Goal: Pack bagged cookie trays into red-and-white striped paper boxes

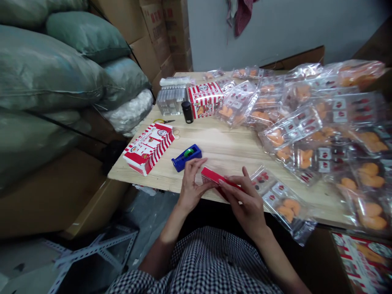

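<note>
Carton (213, 175) was pinched at its left end by left hand (191, 188), right end by right hand (248, 200). Tape dispenser (196, 152) lay left, slightly farther; plastic packet (288, 210), right.

1. Carton in the hands (218, 177): red.
2. Tape dispenser (180, 162): deep blue, its roll (188, 152) bright green.
3. Carton lying at left (150, 149): red and white, striped along the side.
4. Carton behind the jar (211, 98): red-and-white stripes.
5. Jar (188, 113): black.
6. Scissors (159, 121): yellow handles.
7. Bagged pieces (286, 213): orange.
8. Table (226, 143): pale wood grain.
9. Shirt (211, 261): black-and-white check.
10. Sacks (45, 69): dull green.
</note>
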`<state>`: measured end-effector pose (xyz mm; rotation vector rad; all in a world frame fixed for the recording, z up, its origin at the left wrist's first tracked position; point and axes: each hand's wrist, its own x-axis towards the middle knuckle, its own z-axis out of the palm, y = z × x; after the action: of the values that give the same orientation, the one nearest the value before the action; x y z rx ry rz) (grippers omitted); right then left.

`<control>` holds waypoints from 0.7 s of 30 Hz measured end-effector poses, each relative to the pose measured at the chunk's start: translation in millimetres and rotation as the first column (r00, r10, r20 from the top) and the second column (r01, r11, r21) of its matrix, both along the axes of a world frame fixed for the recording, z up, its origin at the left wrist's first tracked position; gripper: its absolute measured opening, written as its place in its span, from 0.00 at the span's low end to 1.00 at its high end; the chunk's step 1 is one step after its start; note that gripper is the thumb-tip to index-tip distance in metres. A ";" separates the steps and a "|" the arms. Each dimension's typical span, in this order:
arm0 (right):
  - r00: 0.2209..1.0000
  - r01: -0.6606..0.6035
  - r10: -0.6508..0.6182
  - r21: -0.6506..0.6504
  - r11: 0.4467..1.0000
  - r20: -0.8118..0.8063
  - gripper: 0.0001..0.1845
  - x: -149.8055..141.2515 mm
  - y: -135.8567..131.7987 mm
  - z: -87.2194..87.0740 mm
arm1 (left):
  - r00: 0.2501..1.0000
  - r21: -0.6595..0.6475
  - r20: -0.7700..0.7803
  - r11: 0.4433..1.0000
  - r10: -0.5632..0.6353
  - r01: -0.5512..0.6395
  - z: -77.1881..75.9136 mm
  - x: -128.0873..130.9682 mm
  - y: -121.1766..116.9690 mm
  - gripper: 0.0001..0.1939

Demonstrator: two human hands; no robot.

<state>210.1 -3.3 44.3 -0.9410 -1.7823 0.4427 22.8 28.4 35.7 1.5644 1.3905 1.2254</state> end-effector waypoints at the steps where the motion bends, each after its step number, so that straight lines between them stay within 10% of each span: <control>1: 1.000 0.004 -0.005 -0.033 0.999 -0.029 0.28 0.7 -1.2 -1.4 | 0.994 0.009 -0.005 0.994 -0.112 0.112 2.9 -4.2 2.4 0.28; 7: 0.813 0.119 -0.369 -0.493 0.862 -0.450 0.32 28.3 -29.8 -3.2 | 0.945 0.217 -0.047 0.920 -0.323 0.325 31.1 3.5 -15.2 0.12; 11: 0.568 -0.266 -0.401 -0.621 0.737 -0.719 0.29 49.2 -70.8 19.8 | 0.863 0.612 -0.287 0.614 -0.415 0.498 34.9 40.2 -33.3 0.19; 15: 0.391 -0.164 -0.583 -0.678 0.717 -0.712 0.16 76.7 -103.6 41.4 | 0.698 0.603 -0.524 0.365 -0.489 0.709 28.0 93.6 -48.9 0.24; 21: 0.238 0.315 -0.791 -0.726 0.611 -0.563 0.21 210.5 -212.6 43.5 | 0.751 0.616 -0.466 0.437 -0.468 0.655 21.4 124.6 -36.7 0.41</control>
<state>420.6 -215.9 87.8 -1.3225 -0.2480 0.7066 147.5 -8.3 57.1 2.5533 0.2715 1.2484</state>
